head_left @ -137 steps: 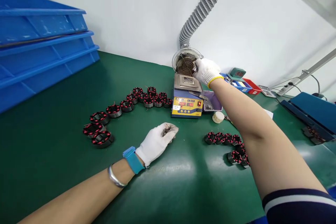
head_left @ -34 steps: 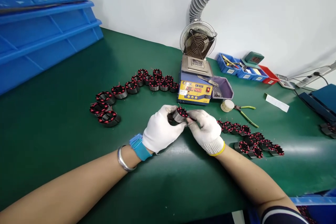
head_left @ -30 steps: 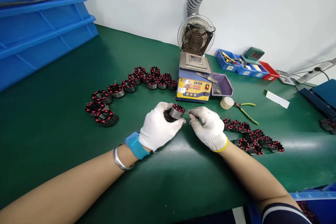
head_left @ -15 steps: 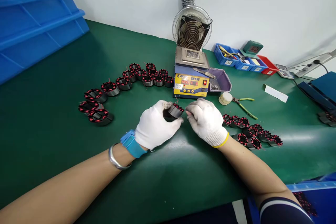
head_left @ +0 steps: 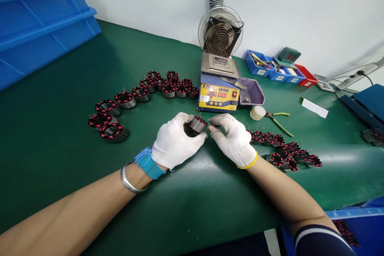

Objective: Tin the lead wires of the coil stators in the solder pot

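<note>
Left hand (head_left: 172, 141): gripping core (head_left: 198, 125), in front of machine (head_left: 218, 99). Right hand (head_left: 230, 137): hovering beside core, fingers parted. Other cores (head_left: 142, 97): standing left and right of machine; which are finished, not showing.

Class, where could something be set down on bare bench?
Bare: green bench between the forearms, and between the blue bins and the curving row of rings. Crowded: around the yellow-fronted unit, flanked by rings and a purple tray.
</note>
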Tool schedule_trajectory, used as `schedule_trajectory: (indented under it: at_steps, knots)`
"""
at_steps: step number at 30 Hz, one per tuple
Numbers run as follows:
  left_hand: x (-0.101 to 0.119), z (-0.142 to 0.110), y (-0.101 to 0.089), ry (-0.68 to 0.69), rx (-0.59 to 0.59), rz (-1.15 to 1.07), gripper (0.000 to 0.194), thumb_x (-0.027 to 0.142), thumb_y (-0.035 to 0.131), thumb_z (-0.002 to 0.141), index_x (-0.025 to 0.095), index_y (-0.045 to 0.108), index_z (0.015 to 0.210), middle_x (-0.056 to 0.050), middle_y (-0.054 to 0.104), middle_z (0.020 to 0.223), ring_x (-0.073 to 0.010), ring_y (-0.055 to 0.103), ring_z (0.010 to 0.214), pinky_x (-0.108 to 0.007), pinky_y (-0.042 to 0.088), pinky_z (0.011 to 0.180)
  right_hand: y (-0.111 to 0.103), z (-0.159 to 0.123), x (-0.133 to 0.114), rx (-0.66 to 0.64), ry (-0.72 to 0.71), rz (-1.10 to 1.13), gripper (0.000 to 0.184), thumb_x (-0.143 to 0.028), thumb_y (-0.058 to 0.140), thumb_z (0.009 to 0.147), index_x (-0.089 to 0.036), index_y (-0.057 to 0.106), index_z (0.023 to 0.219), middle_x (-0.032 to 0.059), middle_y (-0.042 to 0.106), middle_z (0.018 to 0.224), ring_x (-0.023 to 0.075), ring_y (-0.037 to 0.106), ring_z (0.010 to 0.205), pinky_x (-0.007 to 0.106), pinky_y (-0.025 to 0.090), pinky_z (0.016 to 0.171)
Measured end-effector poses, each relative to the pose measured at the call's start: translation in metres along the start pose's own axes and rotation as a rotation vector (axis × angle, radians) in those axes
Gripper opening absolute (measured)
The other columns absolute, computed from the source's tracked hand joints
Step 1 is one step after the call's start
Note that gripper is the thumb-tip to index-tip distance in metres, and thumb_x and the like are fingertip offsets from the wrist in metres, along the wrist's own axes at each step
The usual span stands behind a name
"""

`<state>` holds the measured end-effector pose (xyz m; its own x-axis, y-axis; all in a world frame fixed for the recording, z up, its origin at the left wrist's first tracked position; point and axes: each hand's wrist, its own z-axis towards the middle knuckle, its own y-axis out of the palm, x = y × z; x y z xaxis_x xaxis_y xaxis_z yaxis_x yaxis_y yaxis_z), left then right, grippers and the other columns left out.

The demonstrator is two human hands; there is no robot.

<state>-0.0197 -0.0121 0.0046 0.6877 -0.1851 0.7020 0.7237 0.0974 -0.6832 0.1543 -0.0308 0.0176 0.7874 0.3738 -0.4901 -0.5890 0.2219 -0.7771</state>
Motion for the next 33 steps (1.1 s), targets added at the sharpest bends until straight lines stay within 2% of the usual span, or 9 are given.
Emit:
schedule_trajectory:
  at_steps: [4,9,11,14,17,20,24,28,33]
  knots:
    - [0.0,0.0,0.001,-0.017,-0.035,-0.114,0.046,0.044,0.073,0.062,0.021,0.061,0.1,-0.007,0.071,0.095,-0.0298,0.067,0.091,-0.038,0.053,0.079,-0.005,0.002,0.002,-0.047,-0.12,-0.161,0.016,-0.021,0.051,0.091,-0.02,0.065,0.099,0.0038,0.067,0.097,0.0187,0.061,0.091,0.032,0.049,0.08]
    - [0.003,0.002,0.005,-0.095,-0.157,-0.606,0.048,0.025,0.071,0.061,0.016,0.058,0.106,-0.007,0.069,0.104,-0.0222,0.066,0.095,-0.032,0.054,0.085,-0.012,0.003,-0.002,-0.115,-0.33,-0.439,0.017,-0.018,0.049,0.09,-0.017,0.063,0.099,0.009,0.066,0.099,0.0223,0.058,0.092,0.044,0.039,0.102]
    - [0.005,0.003,0.005,-0.141,-0.205,-0.762,0.053,0.022,0.069,0.061,0.013,0.055,0.112,-0.008,0.068,0.105,-0.0201,0.066,0.09,-0.03,0.055,0.075,-0.015,0.003,-0.008,-0.137,-0.346,-0.525,0.019,-0.015,0.047,0.09,-0.017,0.064,0.097,0.0087,0.066,0.097,0.0217,0.058,0.087,0.045,0.038,0.104]
    - [0.006,0.005,0.0,-0.192,-0.313,-0.835,0.052,0.03,0.064,0.072,0.015,0.051,0.12,-0.003,0.066,0.084,-0.0125,0.059,0.06,-0.023,0.047,0.049,-0.021,0.004,-0.017,-0.165,-0.364,-0.596,0.02,-0.015,0.045,0.09,-0.017,0.064,0.095,0.0081,0.066,0.094,0.0211,0.057,0.081,0.046,0.038,0.103]
    - [0.003,0.007,-0.005,-0.169,-0.49,-0.763,0.035,0.049,0.052,0.085,0.015,0.06,0.091,0.002,0.055,0.059,-0.008,0.042,0.041,-0.021,0.034,0.037,-0.026,0.004,-0.024,-0.213,-0.377,-0.587,0.021,-0.014,0.043,0.09,-0.016,0.064,0.093,0.0093,0.065,0.091,0.0225,0.057,0.082,0.046,0.04,0.099]
    - [0.001,0.009,-0.006,-0.211,-0.544,-0.812,0.045,0.059,0.053,0.083,0.016,0.056,0.071,0.001,0.053,0.057,-0.0103,0.049,0.045,-0.022,0.042,0.041,-0.029,0.005,-0.027,-0.278,-0.365,-0.525,0.02,-0.015,0.044,0.089,-0.016,0.064,0.093,0.01,0.064,0.089,0.0234,0.056,0.083,0.041,0.045,0.084]
    - [0.002,0.009,-0.004,-0.365,-0.55,-0.938,0.042,0.058,0.061,0.078,0.017,0.062,0.087,0.001,0.056,0.058,-0.0115,0.05,0.042,-0.021,0.039,0.034,-0.03,0.005,-0.029,-0.322,-0.348,-0.468,0.018,-0.021,0.046,0.09,-0.016,0.063,0.095,0.01,0.062,0.087,0.0235,0.055,0.082,0.037,0.043,0.073]
    - [0.002,0.012,-0.011,-0.494,-0.753,-1.028,0.052,0.065,0.048,0.081,0.018,0.065,0.096,0.0,0.055,0.047,-0.0095,0.035,0.026,-0.021,0.021,0.026,-0.03,0.005,-0.028,-0.317,-0.324,-0.445,0.017,-0.021,0.048,0.089,-0.016,0.063,0.096,0.0087,0.062,0.087,0.0227,0.055,0.082,0.035,0.042,0.072]
    - [0.003,0.016,-0.022,-0.493,-0.913,-1.212,0.054,0.065,0.046,0.077,0.017,0.064,0.093,-0.006,0.061,0.053,-0.0158,0.045,0.027,-0.024,0.027,0.024,-0.03,0.003,-0.023,-0.218,-0.314,-0.501,0.016,-0.02,0.047,0.089,-0.017,0.063,0.09,0.0078,0.062,0.084,0.0231,0.054,0.078,0.036,0.04,0.068]
